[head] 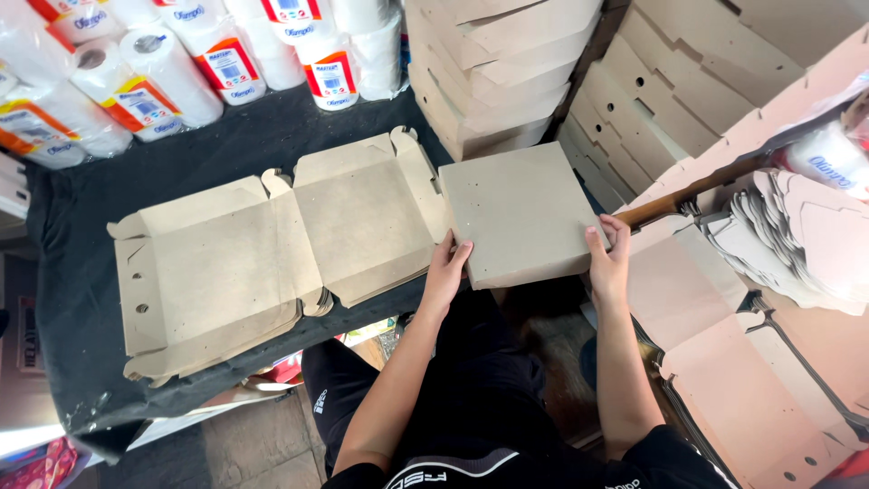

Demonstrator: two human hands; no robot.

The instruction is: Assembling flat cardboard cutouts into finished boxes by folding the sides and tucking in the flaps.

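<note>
**Folded box held flat by both near corners**

The left hand (444,272) grips the near-left corner of a closed, square cardboard box (520,213), fingers clamped over its edge; the right hand (608,258) clamps the near-right corner the same way. Held at two corners, the box stays level and shut, likely so its lid does not spring open. It sits just right of the stack of flat box blanks (272,254) lying unfolded on the black-covered bench (72,272). The box is near square, so no clear long axis; its far edge tilts slightly left, toward the pile of finished boxes (493,68) beyond it.
</note>
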